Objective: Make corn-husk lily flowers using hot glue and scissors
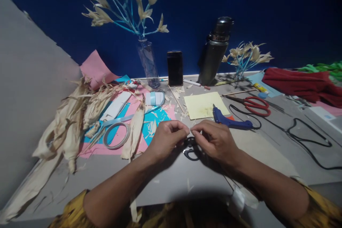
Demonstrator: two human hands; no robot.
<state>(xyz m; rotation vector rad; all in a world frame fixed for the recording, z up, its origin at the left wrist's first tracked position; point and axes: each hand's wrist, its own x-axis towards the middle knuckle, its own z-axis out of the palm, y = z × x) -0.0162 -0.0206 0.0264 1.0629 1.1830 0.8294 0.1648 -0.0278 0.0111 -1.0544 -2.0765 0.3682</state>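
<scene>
My left hand [168, 139] and my right hand [215, 140] meet over the middle of the table, their fingertips nearly touching. Each pinches thumb against forefinger; whatever lies between the fingertips is too small to make out. Under and between the hands are black-handled scissors [191, 154], partly covered. Just beyond my right hand a blue glue gun [232, 122] rests by a pale yellow paper [201, 105]. Left of my left hand are a dried husk strip [137, 124] and a roll of tape [117, 136].
Dried husks [72, 124] are heaped at the left. Along the blue wall stand a glass vase [148, 64] with husk flowers, a phone [175, 68], a flask [215, 55] and a smaller flower bunch [247, 55]. Red-handled scissors [258, 106], a black cord [301, 139] and red cloth [301, 83] lie right.
</scene>
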